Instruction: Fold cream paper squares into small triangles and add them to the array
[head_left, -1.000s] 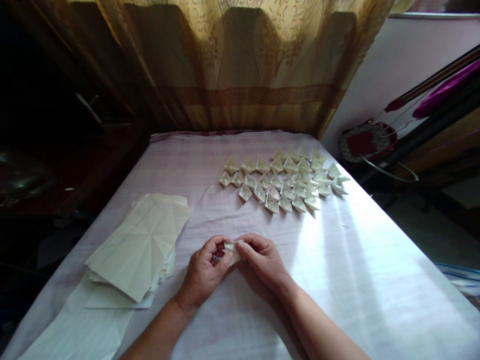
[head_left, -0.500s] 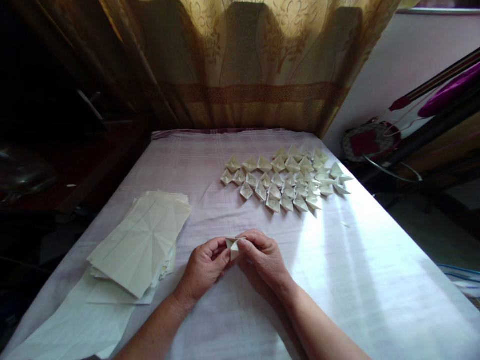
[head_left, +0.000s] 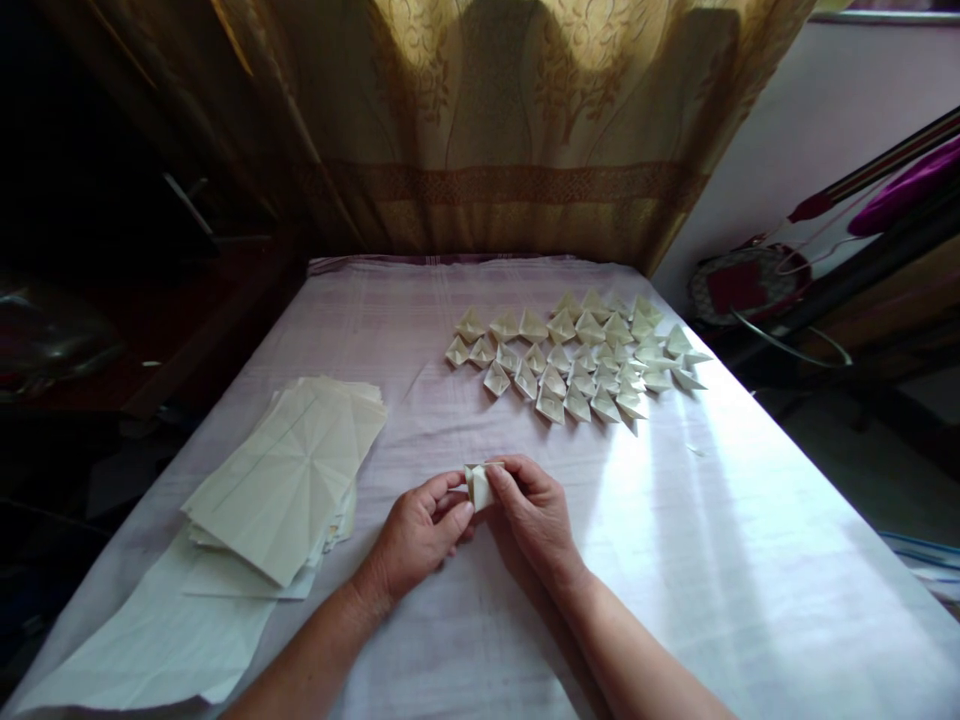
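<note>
A small folded piece of cream paper (head_left: 480, 487) is held up over the near middle of the table. My right hand (head_left: 534, 510) pinches its right side between thumb and fingers. My left hand (head_left: 420, 528) is at its left edge, with fingertips and thumb closed on or against the paper. Beyond my hands, several folded paper boats (head_left: 553, 384) stand in close rows on the cloth. To the left of my left hand lies a stack of creased paper sheets (head_left: 289, 480).
A pale checked cloth (head_left: 420, 330) covers the table. Under the stack, a long white sheet (head_left: 157, 640) reaches toward the near left edge. A paper scrap (head_left: 696, 451) lies to the right. A gold curtain (head_left: 480, 130) hangs behind, and a bag (head_left: 742, 285) is beyond the right edge.
The folded paper has been turned and raised slightly between my fingers, so its layered side shows. My left thumb and fingers have shifted on its edge. The view has moved a little.
</note>
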